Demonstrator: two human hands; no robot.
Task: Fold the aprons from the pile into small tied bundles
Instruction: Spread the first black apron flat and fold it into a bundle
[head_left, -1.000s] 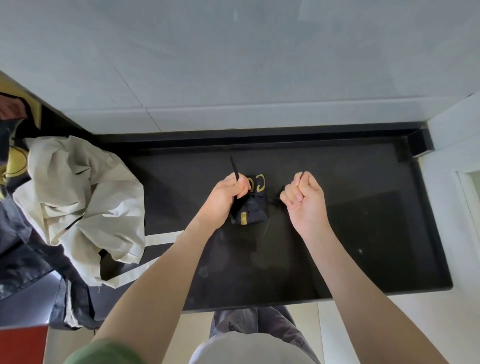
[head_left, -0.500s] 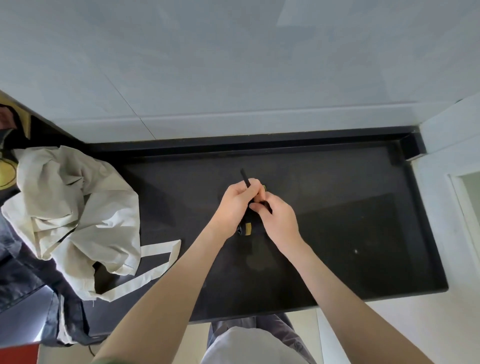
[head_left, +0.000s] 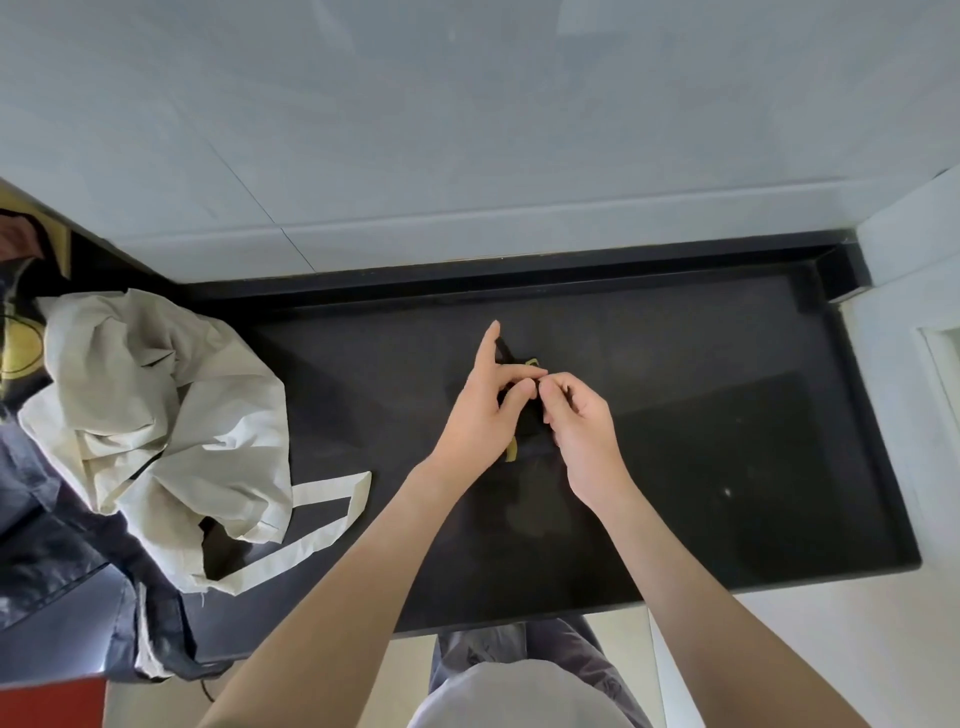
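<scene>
Tying off the dark apron bundle, which sits mid-counter, tucked between both hands. Left hand: thumb and curled fingers pinch the black tie strap, index finger straight out toward 12 o'clock. Right hand: fingers curled, tips pinching the same spot at 3 o'clock of the left's; strap there mostly hidden. Read: folding done, knot in progress. Next move: pull the ends apart evenly to cinch without loosening the fold. Cream apron tops the pile at 9 o'clock, well apart.
</scene>
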